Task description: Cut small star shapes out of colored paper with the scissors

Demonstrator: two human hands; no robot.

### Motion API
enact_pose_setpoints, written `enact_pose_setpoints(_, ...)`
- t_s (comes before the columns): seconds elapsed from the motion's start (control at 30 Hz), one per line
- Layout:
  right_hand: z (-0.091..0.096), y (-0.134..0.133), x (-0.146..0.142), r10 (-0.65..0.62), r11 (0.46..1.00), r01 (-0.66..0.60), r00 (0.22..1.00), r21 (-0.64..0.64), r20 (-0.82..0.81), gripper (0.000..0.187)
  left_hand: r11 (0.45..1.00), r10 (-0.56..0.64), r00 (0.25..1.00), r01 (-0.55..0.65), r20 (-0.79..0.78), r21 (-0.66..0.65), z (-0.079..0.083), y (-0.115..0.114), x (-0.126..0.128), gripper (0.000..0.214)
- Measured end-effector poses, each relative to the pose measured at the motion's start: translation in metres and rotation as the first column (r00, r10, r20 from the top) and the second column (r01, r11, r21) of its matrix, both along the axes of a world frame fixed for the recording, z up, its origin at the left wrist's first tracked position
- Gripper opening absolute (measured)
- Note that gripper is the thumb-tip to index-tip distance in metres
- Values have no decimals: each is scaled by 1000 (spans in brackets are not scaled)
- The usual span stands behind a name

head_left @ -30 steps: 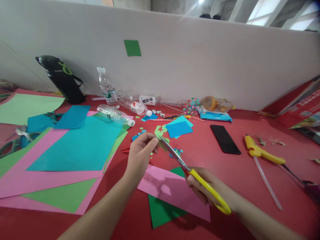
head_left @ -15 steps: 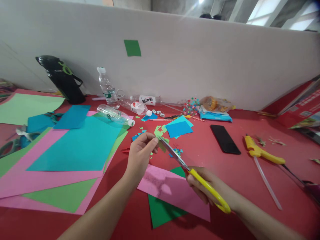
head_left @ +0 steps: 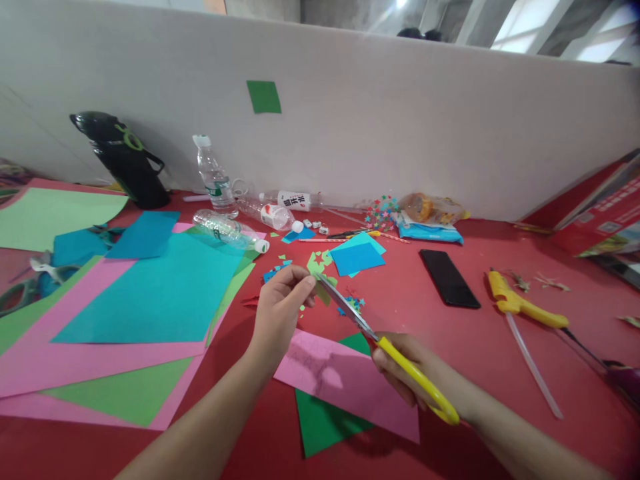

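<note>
My left hand [head_left: 285, 300] is closed in a pinch, thumb against fingers, on a small piece of green paper [head_left: 325, 294]. In my right hand [head_left: 407, 363] are scissors [head_left: 417, 377] with yellow handles, their blades pointing up and left. The blade tips meet the green paper right beside my left fingertips, and the blades look nearly together. Below both hands lies a pink paper strip [head_left: 345, 380] with faint drawn lines, on top of a dark green sheet [head_left: 325, 427]. Small blue stars [head_left: 350, 305] and light green scraps [head_left: 319, 260] lie just beyond the hands.
Large coloured sheets [head_left: 155, 287] cover the left side. Plastic bottles [head_left: 225, 227] and a black flask [head_left: 127, 163] are near the white partition [head_left: 350, 120]. Blue paper [head_left: 359, 259] lies ahead; a phone [head_left: 449, 279] and a yellow glue gun [head_left: 525, 307] lie right.
Almost nothing differs. Both hands keep their places, with the scissors at the green paper; the whole view has shifted very slightly.
</note>
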State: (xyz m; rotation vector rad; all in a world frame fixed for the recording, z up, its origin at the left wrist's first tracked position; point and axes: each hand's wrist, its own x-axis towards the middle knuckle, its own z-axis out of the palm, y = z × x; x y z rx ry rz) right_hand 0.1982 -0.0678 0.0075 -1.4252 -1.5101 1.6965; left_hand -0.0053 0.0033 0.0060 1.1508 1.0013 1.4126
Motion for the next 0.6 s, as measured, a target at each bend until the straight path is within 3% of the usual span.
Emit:
enact_pose_setpoints(0.3,-22,-2,6,63,998,-63,998,21,-14,53,999,-38,998,40,45,-31,0,-2,1,13)
enact_pose_setpoints(0.6,-18,-3,4,80,997,-81,995,-10,-54,52,992,-111,989,116,95,-47,1,-4,2,14)
